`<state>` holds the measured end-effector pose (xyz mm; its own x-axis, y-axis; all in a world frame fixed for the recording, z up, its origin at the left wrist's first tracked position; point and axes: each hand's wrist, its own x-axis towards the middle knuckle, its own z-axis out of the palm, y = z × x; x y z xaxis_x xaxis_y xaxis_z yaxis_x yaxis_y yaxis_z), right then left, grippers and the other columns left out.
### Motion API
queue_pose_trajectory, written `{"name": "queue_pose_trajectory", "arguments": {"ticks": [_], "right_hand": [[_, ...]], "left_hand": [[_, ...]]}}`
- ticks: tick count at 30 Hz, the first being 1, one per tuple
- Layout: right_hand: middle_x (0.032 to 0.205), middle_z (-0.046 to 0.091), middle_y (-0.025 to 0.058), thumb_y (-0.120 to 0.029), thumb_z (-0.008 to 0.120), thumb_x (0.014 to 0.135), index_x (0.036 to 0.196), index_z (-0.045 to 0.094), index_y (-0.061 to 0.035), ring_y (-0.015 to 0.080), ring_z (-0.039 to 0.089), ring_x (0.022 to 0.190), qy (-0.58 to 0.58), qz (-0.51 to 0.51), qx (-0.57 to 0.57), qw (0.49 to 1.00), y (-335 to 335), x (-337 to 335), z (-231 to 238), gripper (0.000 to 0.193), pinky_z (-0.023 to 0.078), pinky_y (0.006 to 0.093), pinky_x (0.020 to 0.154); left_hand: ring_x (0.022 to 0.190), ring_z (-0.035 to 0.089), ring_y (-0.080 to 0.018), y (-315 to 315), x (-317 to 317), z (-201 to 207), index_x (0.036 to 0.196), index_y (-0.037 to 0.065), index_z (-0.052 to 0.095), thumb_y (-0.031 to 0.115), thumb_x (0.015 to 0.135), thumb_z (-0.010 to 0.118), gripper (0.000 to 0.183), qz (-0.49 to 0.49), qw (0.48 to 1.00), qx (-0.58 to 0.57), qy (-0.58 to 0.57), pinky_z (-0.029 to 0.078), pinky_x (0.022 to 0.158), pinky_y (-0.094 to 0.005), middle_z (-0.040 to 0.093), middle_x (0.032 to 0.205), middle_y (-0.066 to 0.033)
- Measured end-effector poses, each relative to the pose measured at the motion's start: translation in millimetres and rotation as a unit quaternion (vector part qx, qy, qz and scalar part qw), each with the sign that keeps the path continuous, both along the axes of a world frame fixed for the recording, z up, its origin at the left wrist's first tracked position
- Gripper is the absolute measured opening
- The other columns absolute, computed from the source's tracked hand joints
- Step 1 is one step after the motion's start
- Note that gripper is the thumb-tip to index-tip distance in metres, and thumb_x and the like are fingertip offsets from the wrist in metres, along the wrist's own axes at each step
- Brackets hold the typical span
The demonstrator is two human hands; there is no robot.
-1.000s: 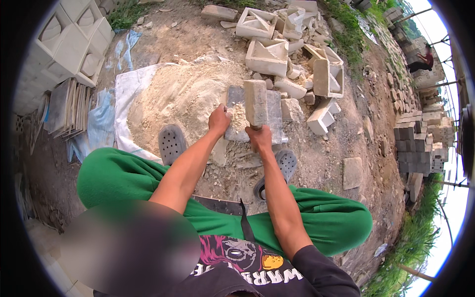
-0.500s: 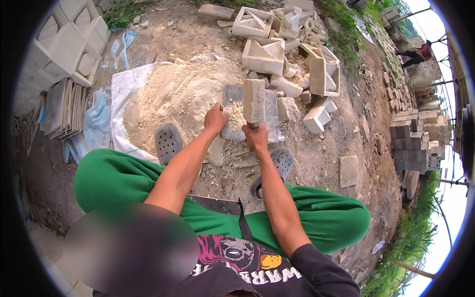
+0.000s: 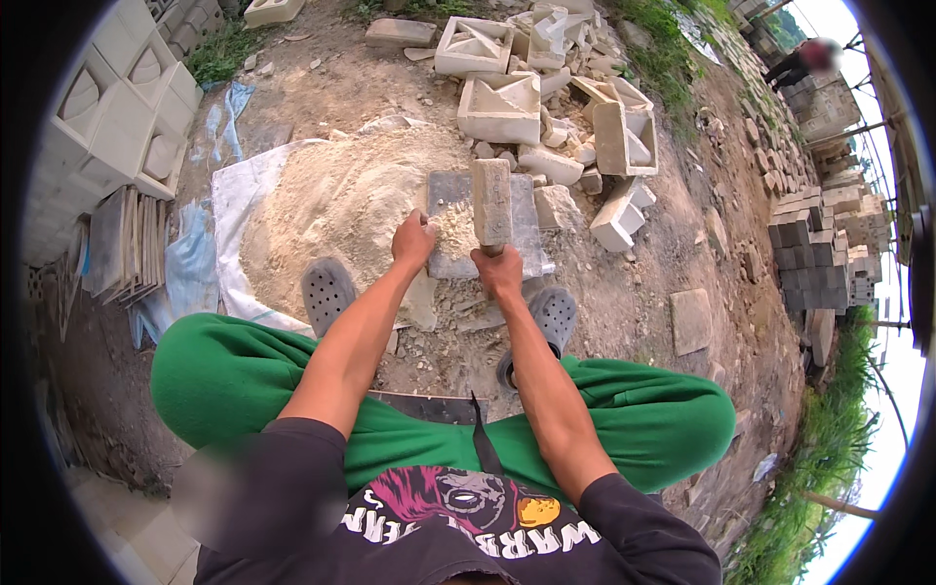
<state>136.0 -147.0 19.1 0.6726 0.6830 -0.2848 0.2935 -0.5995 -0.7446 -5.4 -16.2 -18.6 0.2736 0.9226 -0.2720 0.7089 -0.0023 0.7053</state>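
My right hand (image 3: 499, 271) is wrapped round the handle of a mallet with a long, block-shaped, dust-coated head (image 3: 491, 202). The head is over the right half of a flat grey slab (image 3: 526, 229). Pale crushed bits (image 3: 454, 230) lie on the slab's left half. By the slab's left edge, my left hand (image 3: 413, 240) is closed with its fingers curled in; whatever it may hold is hidden. Beyond that hand, a heap of pale crumbled powder (image 3: 341, 195) spreads over a white sheet (image 3: 234, 195).
Broken pale hollow blocks (image 3: 499, 105) and rubble lie beyond the slab. My clogs (image 3: 328, 294) flank the work spot. Stacked pale blocks (image 3: 117, 107) and thin boards (image 3: 127, 239) stand at left. Grey blocks (image 3: 804, 249) and another person (image 3: 801, 64) are far right.
The whole view has shifted slightly. My left hand has drawn a little away from the slab's left edge. The mallet stays over the slab in my right hand.
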Motion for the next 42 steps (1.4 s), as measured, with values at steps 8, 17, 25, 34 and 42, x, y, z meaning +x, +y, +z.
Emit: {"name": "queue_pose_trajectory", "arguments": {"ticks": [8, 17, 25, 34, 42], "right_hand": [[0.069, 0.07, 0.0184, -0.032, 0.072, 0.072, 0.077, 0.07, 0.0078, 0.0281, 0.073, 0.065, 0.034, 0.033, -0.145, 0.988, -2.9, 4.8, -7.3, 0.041, 0.056, 0.0393, 0.062], [0.085, 0.073, 0.0215, -0.033, 0.073, 0.071, 0.091, 0.074, 0.0011, 0.0376, 0.073, 0.084, 0.04, -0.003, -0.037, 0.999, -2.3, 10.3, 3.7, 0.039, 0.055, 0.0446, 0.075], [0.07, 0.071, 0.0183, -0.032, 0.074, 0.07, 0.082, 0.073, 0.0055, 0.0308, 0.072, 0.065, 0.075, -0.007, -0.066, 0.995, -2.0, 0.5, 4.2, 0.04, 0.056, 0.0409, 0.067], [0.094, 0.073, 0.0282, -0.037, 0.073, 0.068, 0.093, 0.075, 0.0039, 0.0404, 0.072, 0.096, 0.026, 0.036, -0.176, 0.983, -2.3, 9.4, -4.4, 0.048, 0.055, 0.0444, 0.084], [0.075, 0.071, 0.017, -0.03, 0.073, 0.072, 0.085, 0.073, 0.0017, 0.0276, 0.071, 0.07, 0.058, 0.01, -0.056, 0.997, 12.1, 6.6, 19.5, 0.034, 0.055, 0.038, 0.066]], "left_hand": [[0.103, 0.068, -0.0356, -2.6, 6.5, 3.1, 0.11, 0.005, 0.065, 0.027, 0.088, 0.069, 0.031, 0.0, 1.0, -0.008, -0.008, 0.052, 0.089, -0.0442, 0.073, 0.109, -0.0156], [0.1, 0.069, -0.0367, -2.3, 5.1, -1.9, 0.112, 0.007, 0.063, 0.026, 0.091, 0.068, 0.029, -0.008, 1.0, 0.004, -0.006, 0.053, 0.086, -0.0459, 0.072, 0.107, -0.0156], [0.102, 0.068, -0.0362, -5.2, 0.8, 1.4, 0.114, 0.007, 0.063, 0.026, 0.092, 0.068, 0.03, -0.003, 1.0, -0.001, -0.009, 0.053, 0.086, -0.0456, 0.072, 0.109, -0.0154], [0.1, 0.068, -0.0376, -5.0, 6.2, 2.3, 0.113, 0.007, 0.063, 0.028, 0.091, 0.067, 0.03, -0.013, 1.0, -0.006, -0.01, 0.052, 0.087, -0.0469, 0.072, 0.106, -0.0164], [0.099, 0.068, -0.037, -4.0, -2.2, -0.4, 0.113, 0.007, 0.063, 0.027, 0.091, 0.067, 0.03, -0.01, 1.0, -0.008, -0.015, 0.052, 0.085, -0.0463, 0.072, 0.106, -0.0158]]}}
